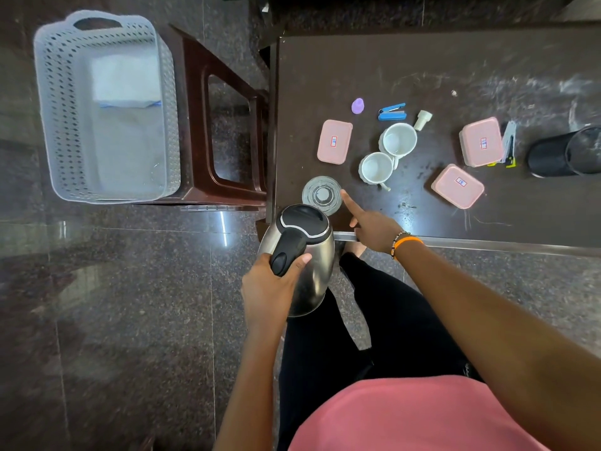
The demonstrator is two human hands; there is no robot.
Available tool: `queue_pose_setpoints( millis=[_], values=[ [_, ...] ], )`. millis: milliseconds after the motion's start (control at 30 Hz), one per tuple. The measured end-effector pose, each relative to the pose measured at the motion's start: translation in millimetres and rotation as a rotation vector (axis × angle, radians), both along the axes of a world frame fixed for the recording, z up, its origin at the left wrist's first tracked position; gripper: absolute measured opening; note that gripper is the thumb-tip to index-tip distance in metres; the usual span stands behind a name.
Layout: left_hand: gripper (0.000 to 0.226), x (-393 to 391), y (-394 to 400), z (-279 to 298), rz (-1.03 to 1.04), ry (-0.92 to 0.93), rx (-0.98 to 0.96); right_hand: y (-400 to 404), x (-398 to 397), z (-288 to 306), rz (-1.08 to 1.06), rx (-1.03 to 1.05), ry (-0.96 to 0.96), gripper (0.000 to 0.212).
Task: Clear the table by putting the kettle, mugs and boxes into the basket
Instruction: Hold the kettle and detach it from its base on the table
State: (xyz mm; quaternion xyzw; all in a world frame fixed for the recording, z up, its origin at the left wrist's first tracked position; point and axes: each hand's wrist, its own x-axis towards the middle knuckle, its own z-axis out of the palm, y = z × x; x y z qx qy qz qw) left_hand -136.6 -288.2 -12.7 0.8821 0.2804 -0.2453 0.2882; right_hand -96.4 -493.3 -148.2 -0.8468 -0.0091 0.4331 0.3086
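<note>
My left hand (271,284) grips the black handle of a steel kettle (305,255), held in the air just off the table's near left corner. My right hand (370,226) rests at the table's front edge, forefinger stretched toward the kettle's round base (322,194), holding nothing. Two white mugs (398,139) (377,167) stand side by side on the dark table (455,70). Three pink lidded boxes lie around them: one to the left (335,141), one front right (458,186), one further right (481,141). The white perforated basket (58,125) sits on a brown stool at far left.
The brown stool (201,125) stands between basket and table. On the table also lie a purple piece (357,106), a blue stapler (392,112), a small white plug-like part (422,119), some pens (509,143) and a black mesh holder (566,151) on its side. My legs are below the kettle.
</note>
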Motion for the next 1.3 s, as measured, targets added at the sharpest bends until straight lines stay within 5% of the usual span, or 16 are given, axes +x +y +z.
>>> queue_pose_setpoints(
  millis=[1300],
  values=[
    [0.055,19,0,6,-0.185,0.148,0.050,7,1,4,0.010,-0.013,0.051,0.092]
  ],
)
